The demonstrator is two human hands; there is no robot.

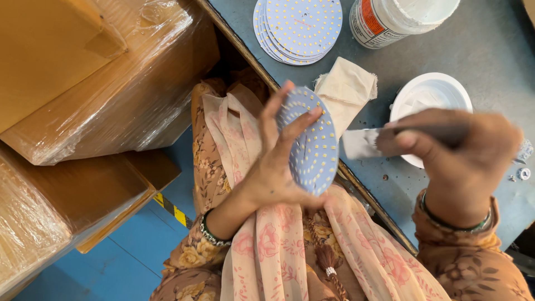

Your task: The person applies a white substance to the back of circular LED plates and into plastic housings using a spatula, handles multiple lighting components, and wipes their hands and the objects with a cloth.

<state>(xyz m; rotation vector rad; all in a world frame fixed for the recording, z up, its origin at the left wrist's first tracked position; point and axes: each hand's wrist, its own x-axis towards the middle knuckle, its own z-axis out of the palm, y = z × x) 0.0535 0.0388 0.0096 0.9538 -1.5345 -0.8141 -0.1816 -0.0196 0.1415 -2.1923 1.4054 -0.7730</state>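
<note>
A round pale-blue disc (310, 146) studded with small yellow dots is standing tilted on edge over the person's lap, the left hand (277, 167) pinching it between thumb and spread fingers. Just right of the disc, the right hand (451, 153) is closing around a flat-bladed spatula (368, 142), blade pointing toward the disc. Beyond the disc, a stack of discs (295, 28) is lying on the worktop (490, 50).

Pale-blue disc (313, 146) with yellow dots
</note>
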